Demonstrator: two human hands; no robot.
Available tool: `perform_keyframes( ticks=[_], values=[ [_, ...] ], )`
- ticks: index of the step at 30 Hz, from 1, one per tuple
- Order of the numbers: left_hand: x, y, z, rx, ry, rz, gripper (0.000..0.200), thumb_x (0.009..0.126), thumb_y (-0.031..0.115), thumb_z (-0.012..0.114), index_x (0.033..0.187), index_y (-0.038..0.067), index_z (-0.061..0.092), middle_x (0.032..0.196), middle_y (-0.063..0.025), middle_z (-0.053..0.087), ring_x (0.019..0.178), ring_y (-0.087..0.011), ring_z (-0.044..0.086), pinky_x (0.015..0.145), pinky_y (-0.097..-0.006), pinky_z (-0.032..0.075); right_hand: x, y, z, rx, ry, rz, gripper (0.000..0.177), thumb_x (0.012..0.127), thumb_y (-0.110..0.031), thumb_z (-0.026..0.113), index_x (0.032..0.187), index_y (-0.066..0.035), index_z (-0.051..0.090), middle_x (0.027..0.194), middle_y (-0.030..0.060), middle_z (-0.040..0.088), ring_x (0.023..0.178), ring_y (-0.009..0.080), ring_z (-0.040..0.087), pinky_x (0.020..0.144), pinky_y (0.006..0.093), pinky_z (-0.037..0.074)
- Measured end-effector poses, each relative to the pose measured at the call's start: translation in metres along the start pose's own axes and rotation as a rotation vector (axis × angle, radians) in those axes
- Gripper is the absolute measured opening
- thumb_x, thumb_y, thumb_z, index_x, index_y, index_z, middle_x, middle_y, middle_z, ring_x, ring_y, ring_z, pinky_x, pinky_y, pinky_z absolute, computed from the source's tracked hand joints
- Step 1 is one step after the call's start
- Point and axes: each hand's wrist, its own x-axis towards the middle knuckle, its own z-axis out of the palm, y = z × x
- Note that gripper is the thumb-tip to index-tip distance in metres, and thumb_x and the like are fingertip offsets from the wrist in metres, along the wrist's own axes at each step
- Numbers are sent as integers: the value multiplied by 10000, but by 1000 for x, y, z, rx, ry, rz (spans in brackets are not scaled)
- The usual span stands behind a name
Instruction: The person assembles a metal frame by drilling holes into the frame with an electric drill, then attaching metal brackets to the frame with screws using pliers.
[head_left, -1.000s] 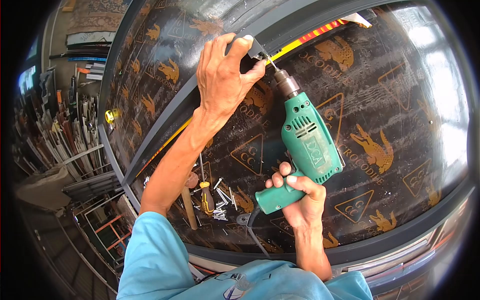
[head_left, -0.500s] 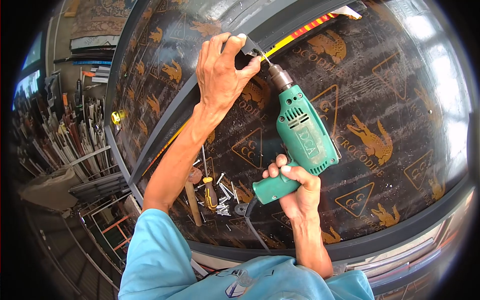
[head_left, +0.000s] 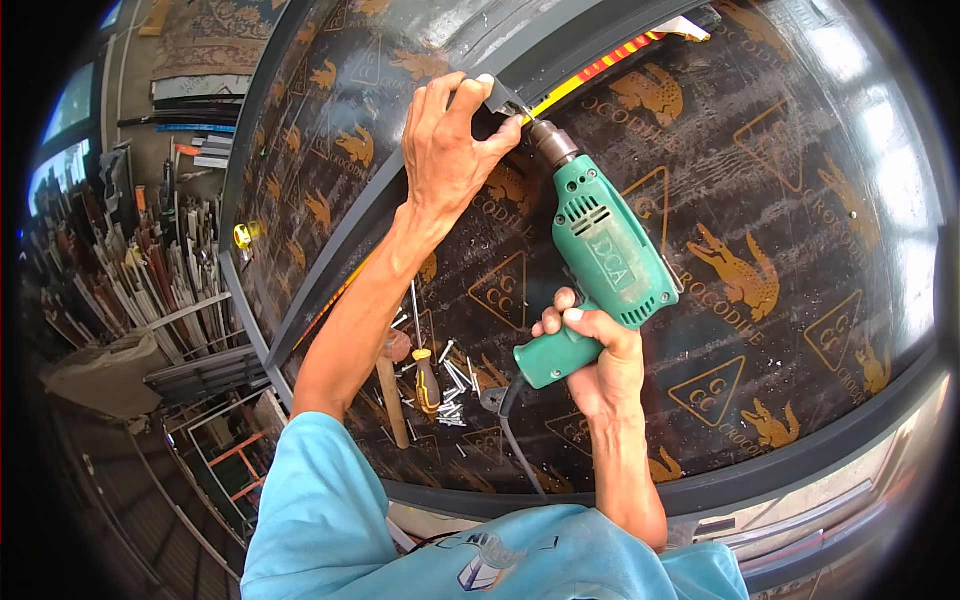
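My right hand [head_left: 607,352] is wrapped round the handle of a green electric drill [head_left: 612,245], which points up and to the left. Its chuck [head_left: 553,143] and thin bit reach a short dark grey metal piece [head_left: 508,97]. The bit's tip is at this piece; how deep it sits I cannot make out. My left hand [head_left: 440,150] pinches the piece between thumb and fingers, against a long grey metal profile [head_left: 535,45]. A yellow and red tape-like strip [head_left: 590,72] runs along that profile.
On the dark printed board [head_left: 510,290] lie a hammer [head_left: 392,400], a screwdriver [head_left: 427,385] and several loose screws [head_left: 455,385]. The drill's cord [head_left: 515,450] trails toward my body. A yellow tape measure [head_left: 245,236] sits at the left, near racks of profile offcuts [head_left: 160,260].
The drill has shifted slightly up and left, its chuck closer to the metal piece, with less of the bit showing. My left hand still pinches the piece.
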Motion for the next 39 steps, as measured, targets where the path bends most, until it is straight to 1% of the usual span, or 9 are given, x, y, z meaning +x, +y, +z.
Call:
perform_keyframes(
  ticks=[7, 9, 14, 15, 17, 23, 27, 31, 39],
  values=[
    [0, 0, 0, 3, 25, -2, 475, 638, 176, 832, 1022, 53, 582, 1048, -156, 615, 956, -338, 592, 827, -403, 491, -3, 2, 2, -37, -20, 6, 585, 729, 12, 618, 1293, 5, 463, 1000, 129, 606, 822, 240, 622, 791, 431, 544],
    [0, -2, 1, 3, 29, 1, 472, 639, 177, 830, 1024, 57, 584, 1046, -148, 615, 956, -334, 592, 825, -401, 492, -5, 6, -1, 63, -15, 25, 569, 727, 66, 616, 1277, 2, 484, 1003, 134, 626, 835, 240, 647, 780, 415, 550],
    [-2, -3, 2, -5, 51, 7, 445, 637, 181, 821, 1005, 64, 599, 1033, -128, 616, 945, -312, 596, 816, -387, 499, -4, 10, -10, 184, -102, 27, 558, 731, 56, 611, 1271, 5, 480, 988, 129, 617, 799, 254, 613, 775, 417, 535],
    [-3, -4, 2, -5, 63, -2, 445, 637, 181, 821, 1005, 64, 599, 1033, -128, 616, 945, -312, 596, 816, -387, 499, -5, 12, -6, 169, -106, 27, 558, 731, 56, 611, 1271, 5, 480, 988, 129, 617, 799, 254, 613, 775, 417, 535],
    [-3, -4, 4, -16, 73, 1, 439, 633, 187, 818, 999, 64, 609, 1028, -108, 618, 936, -294, 596, 809, -382, 502, -3, 14, 3, 58, -15, -36, 547, 735, 43, 608, 1266, 11, 480, 993, 135, 615, 807, 255, 614, 772, 413, 536],
    [-3, 0, -1, -15, 72, -17, 446, 631, 195, 819, 1012, 65, 628, 1030, -69, 611, 922, -265, 584, 786, -376, 503, -5, 11, 4, -22, -52, -42, 568, 722, -7, 630, 1264, 4, 462, 1093, 142, 603, 867, 227, 599, 795, 402, 541],
    [-4, 3, -5, -22, 56, -54, 446, 629, 200, 819, 1019, 90, 632, 1048, -62, 599, 900, -268, 574, 781, -381, 498, -7, 13, 0, 13, -79, -30, 551, 725, -11, 619, 1254, -4, 464, 996, 107, 595, 819, 208, 576, 794, 412, 510],
    [-4, 2, -4, -8, 67, -42, 456, 648, 224, 812, 1046, 109, 623, 1083, -96, 589, 924, -290, 571, 785, -400, 499, -5, 16, 5, 79, -121, -32, 517, 735, -11, 604, 1235, -7, 471, 908, 75, 564, 769, 190, 545, 796, 418, 476],
    [-6, 1, -3, -10, 66, -36, 458, 672, 247, 803, 1074, 123, 623, 1103, -96, 589, 968, -297, 578, 817, -407, 507, -5, 16, -1, -1, -83, -55, 572, 723, -7, 626, 1269, -11, 454, 1064, 123, 598, 857, 232, 589, 802, 420, 513]
  ],
)
